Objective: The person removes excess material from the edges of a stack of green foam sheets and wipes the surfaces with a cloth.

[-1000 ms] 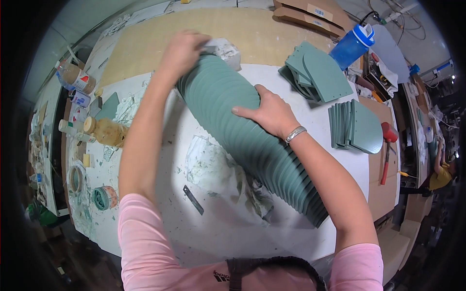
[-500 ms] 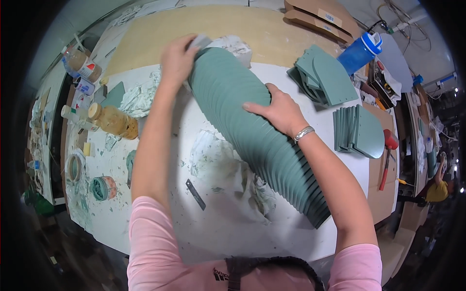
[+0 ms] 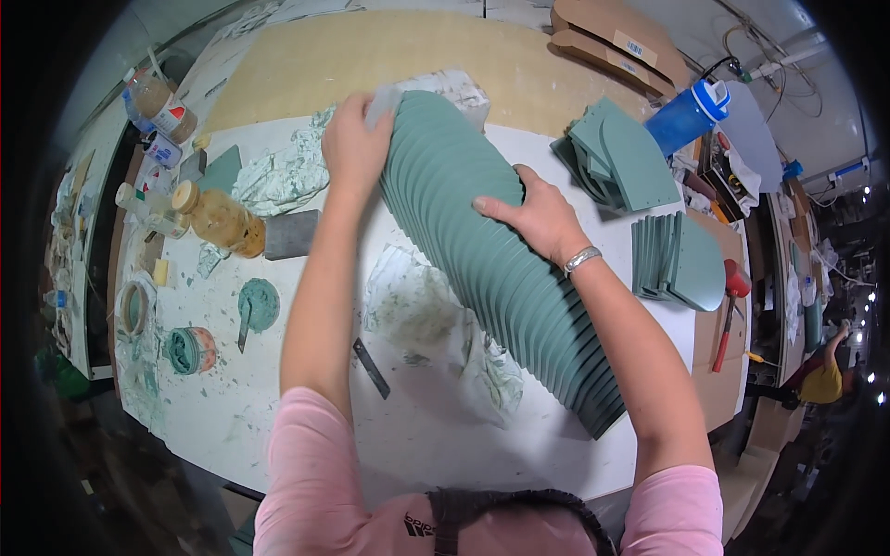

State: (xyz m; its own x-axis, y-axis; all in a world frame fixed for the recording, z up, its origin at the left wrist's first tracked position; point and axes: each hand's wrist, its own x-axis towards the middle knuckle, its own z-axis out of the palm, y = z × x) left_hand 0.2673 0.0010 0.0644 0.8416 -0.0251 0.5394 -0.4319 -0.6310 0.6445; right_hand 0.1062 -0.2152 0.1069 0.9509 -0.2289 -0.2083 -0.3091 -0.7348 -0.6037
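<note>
A long leaning row of green curved panels (image 3: 464, 218) runs diagonally from the far middle toward the near right. My left hand (image 3: 357, 144) is closed round a small pale-grey block (image 3: 383, 104), blurred by motion, at the far left edge of the row. My right hand (image 3: 542, 218) grips the right side of the panels, thumb stretched across their top edges; its other fingers are partly hidden. Under the row's left side lies a stained white cloth (image 3: 422, 310), with a dark flat blade (image 3: 372, 369) beside it.
More green panels (image 3: 635, 167) stand at the right, with a smaller stack (image 3: 681, 259) nearer. A red mallet (image 3: 728, 315) and a blue bottle (image 3: 686, 119) are beyond. To the left are a yellowish jar (image 3: 222, 222), a dark-grey block (image 3: 292, 234) and an open tub of green paste (image 3: 190, 350).
My left hand with the small block has come nearer and slightly right along the row's left edge. My right hand stays at about the same place on the panels.
</note>
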